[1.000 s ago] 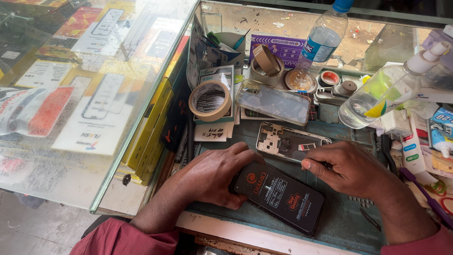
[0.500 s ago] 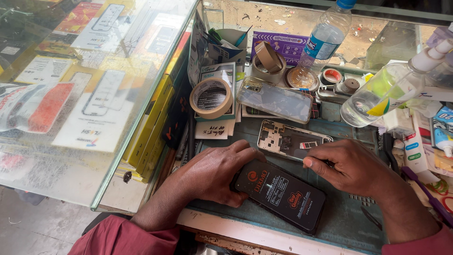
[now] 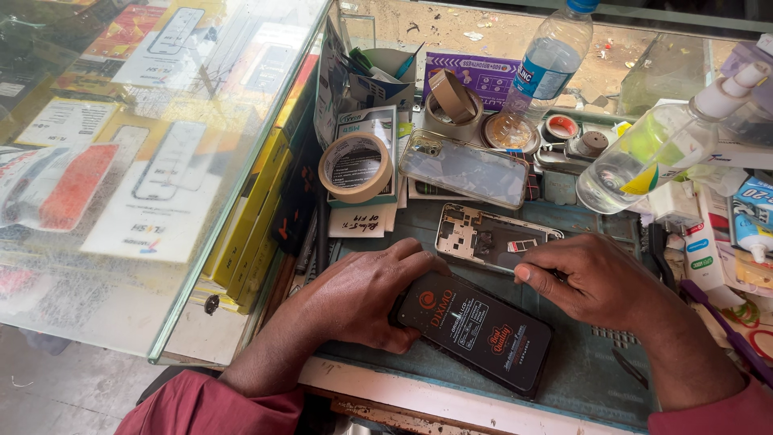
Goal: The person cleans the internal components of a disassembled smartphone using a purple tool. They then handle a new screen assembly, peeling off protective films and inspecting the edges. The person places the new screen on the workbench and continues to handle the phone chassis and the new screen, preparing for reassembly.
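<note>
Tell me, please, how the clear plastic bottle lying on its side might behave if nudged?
The clear plastic bottle lies on its round side, so it would probably roll. It looks nearly empty, so likely light. Its pump nozzle sticks out and might snag on the cartons beside it.

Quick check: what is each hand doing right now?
Left hand: closed on the black phone.
Right hand: fingers curled closed; anything pinched cannot be told.

A glass case (image 3: 121, 161) fills the left, daylight glaring off its top. A worn teal surface (image 3: 580, 379) with a pale near edge lies to the right. Grey floor (image 3: 72, 395) shows near left; a glass pane (image 3: 451, 28) stands far.
</note>
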